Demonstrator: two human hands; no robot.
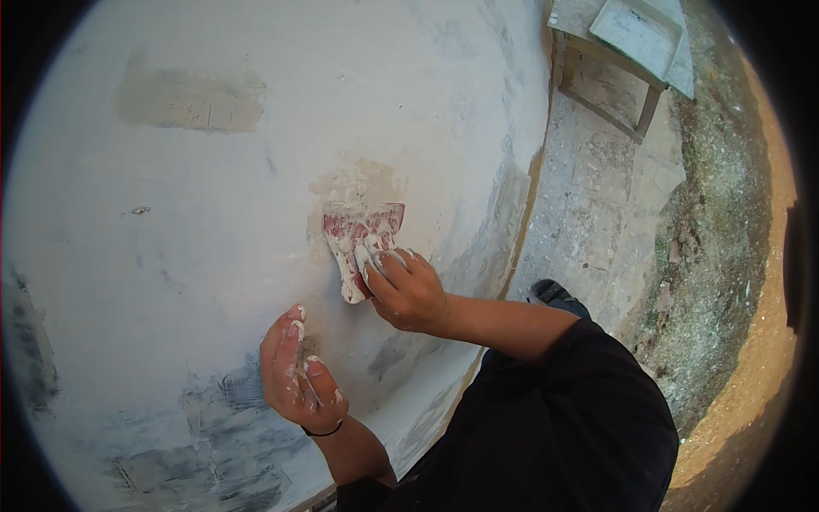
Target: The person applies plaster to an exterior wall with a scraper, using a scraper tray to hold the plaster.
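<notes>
My right hand (pixel 409 286) is closed around a red putty knife (pixel 363 224), its blade smeared with white filler. The wide edge of the blade lies against a damp beige patch (pixel 357 177) on the white wall (pixel 213 222). White filler coats the knife's left side and my right fingers. Lower and to the left, my left hand (pixel 299 371) is held close to the wall, fingers curved and thumb apart from them. Filler sticks to its fingertips, and I see nothing gripped in it.
Another beige patch (pixel 192 98) marks the wall at the upper left, and grey, rough areas (pixel 230 427) lie low down. At the upper right, a wooden stand (pixel 607 111) carries a pale tray (pixel 640 34). A speckled concrete strip (pixel 589 188) runs along the wall beside mossy ground (pixel 717 222).
</notes>
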